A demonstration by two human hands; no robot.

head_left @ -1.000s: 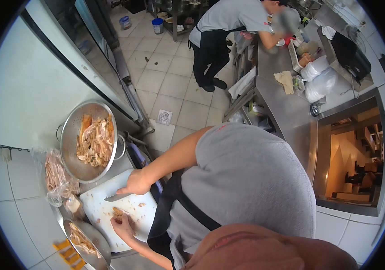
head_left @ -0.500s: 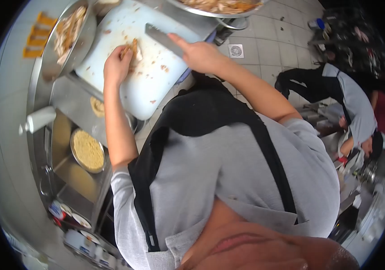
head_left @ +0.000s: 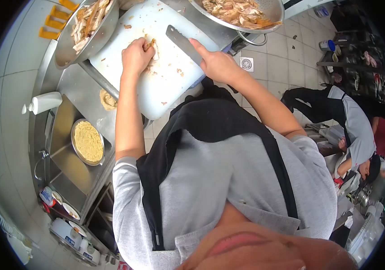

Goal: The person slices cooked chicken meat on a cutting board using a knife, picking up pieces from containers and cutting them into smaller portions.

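Camera view swings, bringing sink (head_left: 73,175) in. Left hand (head_left: 136,55), fingers closed, still pinches meat (head_left: 155,49) on white board (head_left: 167,83); right hand (head_left: 219,66) grips knife (head_left: 183,43), blade apart: no slicing now.

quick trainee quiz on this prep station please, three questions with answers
1. Which hand holds the knife?
2. True or false: the colander holds food.
3. Fill in: the left hand has its fingers on a scrap over the white ____.

Key:
1. The right hand.
2. True.
3. Board.
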